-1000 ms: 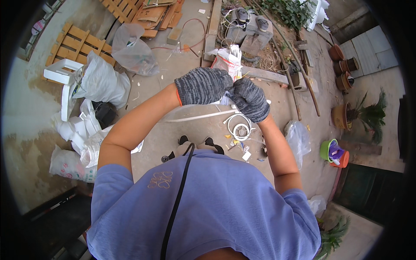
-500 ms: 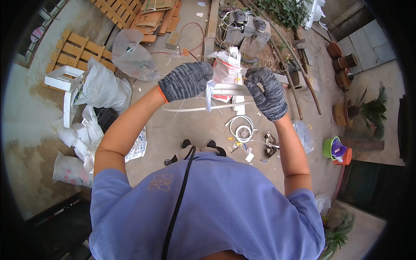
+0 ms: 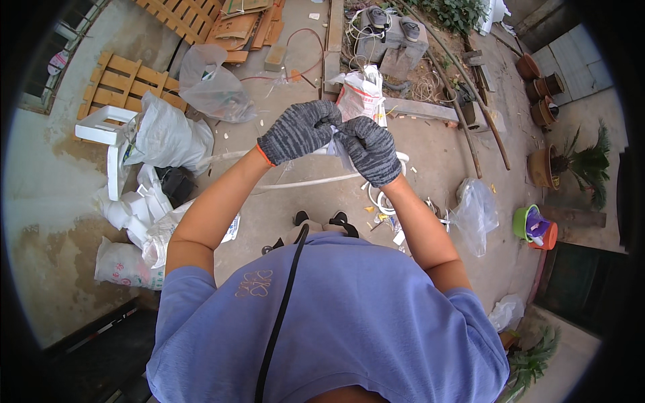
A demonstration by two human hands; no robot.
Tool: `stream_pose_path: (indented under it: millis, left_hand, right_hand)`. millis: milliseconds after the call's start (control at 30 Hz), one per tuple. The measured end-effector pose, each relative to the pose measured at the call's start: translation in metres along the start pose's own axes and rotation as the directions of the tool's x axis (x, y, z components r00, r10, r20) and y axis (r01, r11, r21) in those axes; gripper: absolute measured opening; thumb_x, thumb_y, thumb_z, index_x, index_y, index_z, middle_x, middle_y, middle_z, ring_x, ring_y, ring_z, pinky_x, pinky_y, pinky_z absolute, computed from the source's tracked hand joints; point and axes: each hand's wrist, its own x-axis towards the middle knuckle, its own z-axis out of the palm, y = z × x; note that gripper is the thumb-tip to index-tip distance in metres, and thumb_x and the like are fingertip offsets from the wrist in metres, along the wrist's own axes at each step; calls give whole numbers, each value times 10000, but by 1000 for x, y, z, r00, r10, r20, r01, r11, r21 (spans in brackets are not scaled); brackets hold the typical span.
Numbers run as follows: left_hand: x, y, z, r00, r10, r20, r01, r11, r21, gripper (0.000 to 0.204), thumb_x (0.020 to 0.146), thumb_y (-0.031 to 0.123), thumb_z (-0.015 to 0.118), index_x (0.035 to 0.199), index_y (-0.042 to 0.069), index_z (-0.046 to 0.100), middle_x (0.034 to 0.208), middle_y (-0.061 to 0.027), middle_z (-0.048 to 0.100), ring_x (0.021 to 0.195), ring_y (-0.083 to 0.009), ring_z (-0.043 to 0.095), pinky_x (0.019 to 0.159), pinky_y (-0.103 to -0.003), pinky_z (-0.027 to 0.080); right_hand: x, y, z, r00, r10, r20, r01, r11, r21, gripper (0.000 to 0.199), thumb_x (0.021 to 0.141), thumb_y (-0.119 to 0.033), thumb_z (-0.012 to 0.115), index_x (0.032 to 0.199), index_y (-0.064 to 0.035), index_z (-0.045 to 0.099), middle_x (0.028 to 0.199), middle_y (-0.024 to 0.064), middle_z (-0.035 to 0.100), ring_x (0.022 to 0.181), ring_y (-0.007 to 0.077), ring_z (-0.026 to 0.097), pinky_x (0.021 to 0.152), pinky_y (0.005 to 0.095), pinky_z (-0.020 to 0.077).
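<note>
Both my hands wear dark grey knitted gloves and meet in front of me. My left hand (image 3: 304, 130) is closed, its fingertips pinched at a pale, thin strip (image 3: 340, 154). Close against it on the right, my right hand (image 3: 369, 152) is closed on the same strip, whose loose end hangs between the gloves. A white hose (image 3: 312, 182) curves below and behind the hands, its bend showing just past my right wrist. Whether my left fingers also grip the hose is hidden by the glove.
A red-and-white bag (image 3: 361, 101) stands beyond my hands. White sacks (image 3: 173, 138), wooden pallets (image 3: 127, 87) and a clear plastic bag (image 3: 213, 91) lie left. Small scraps (image 3: 384, 219) litter the floor near my feet. Right are another clear bag (image 3: 474, 218), a green basin (image 3: 521, 224) and long poles (image 3: 463, 91).
My right hand has moved left from the hose to meet my left hand at the strip, and its fingers have closed. The view has shifted slightly.
</note>
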Motion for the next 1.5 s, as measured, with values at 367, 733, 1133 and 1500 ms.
stream_pose_path:
  millis: [367,733,1133,1500]
  left_hand:
    - [5,18,-16,969,189,156,-240,862,446,216,675,144,536,866,48,560,836,-113,551,750,-270,544,657,-348,437]
    - [12,28,-25,964,127,235,-234,827,512,197,676,154,505,844,61,549,808,-95,540,745,-248,541,618,-353,438]
    - [-6,1,7,998,54,16,-56,895,443,242,670,178,508,886,78,552,819,-128,543,773,-268,533,669,-360,438]
    - [-49,-5,45,998,33,51,-55,853,519,135,687,204,484,712,112,579,669,-89,502,605,-242,510,507,-360,407]
  right_hand:
    - [15,-19,-24,988,-133,82,145,973,-180,109,686,-89,568,789,-53,572,707,103,541,640,272,542,565,338,441]
    - [2,-15,-38,970,-230,80,243,889,-387,120,678,-84,545,795,-59,552,751,100,560,644,266,550,555,346,441]
    - [3,-9,-25,962,-37,271,166,867,-471,87,683,-141,512,714,-63,539,676,124,528,624,276,524,555,384,419]
    - [-27,-11,-21,880,-67,471,104,993,-52,57,653,-112,515,656,-56,509,604,127,494,563,299,507,523,368,415]
